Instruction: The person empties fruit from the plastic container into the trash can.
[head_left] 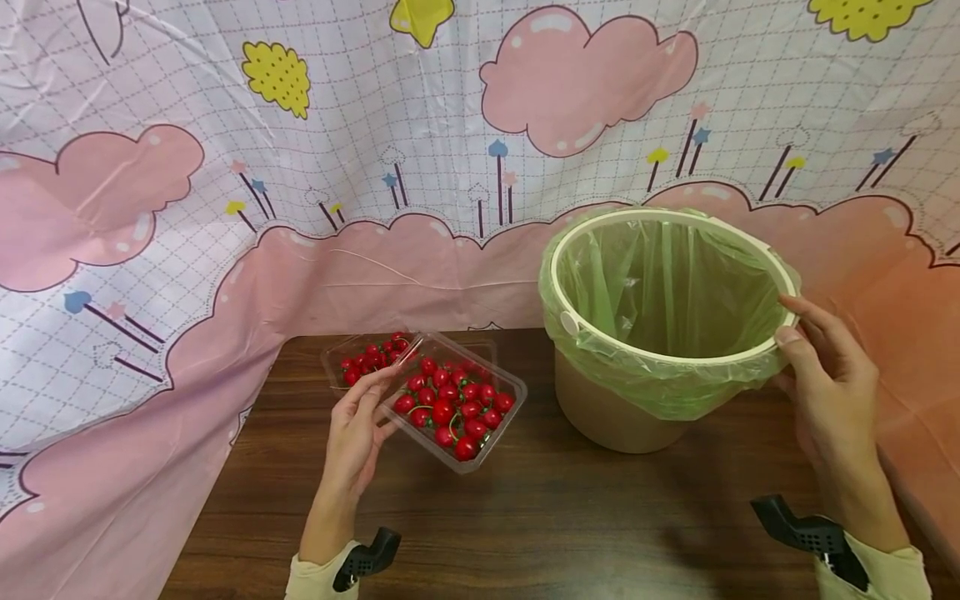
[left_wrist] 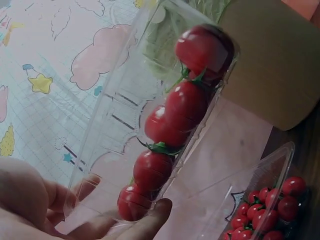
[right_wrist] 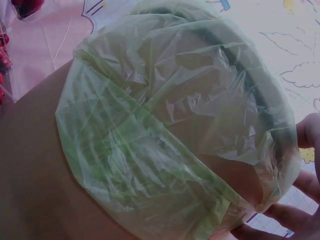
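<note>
My left hand [head_left: 358, 437] grips the end of a clear plastic box [head_left: 517, 387] of cherry tomatoes [head_left: 442, 410], holding it tilted. In the left wrist view the tomatoes [left_wrist: 185, 105] lie along one side of the transparent box [left_wrist: 120, 100], fingers at its lower end. On the right stands a tan bin [head_left: 607, 417] with a green bag [head_left: 667, 387] folded over its edge and a cream ring [head_left: 675, 357] around the mouth. The ring's right side is pinched by my right hand [head_left: 832, 383]. The right wrist view shows the bag [right_wrist: 150, 125] from outside, fingers at its edge.
A second clear box with cherry tomatoes [head_left: 372, 360] sits at the back left of the dark wooden table [head_left: 525, 533], partly behind the held one. Patterned cloth [head_left: 420, 275] hangs along the back and sides. A round cream knob [head_left: 570, 322] juts from the ring's left side.
</note>
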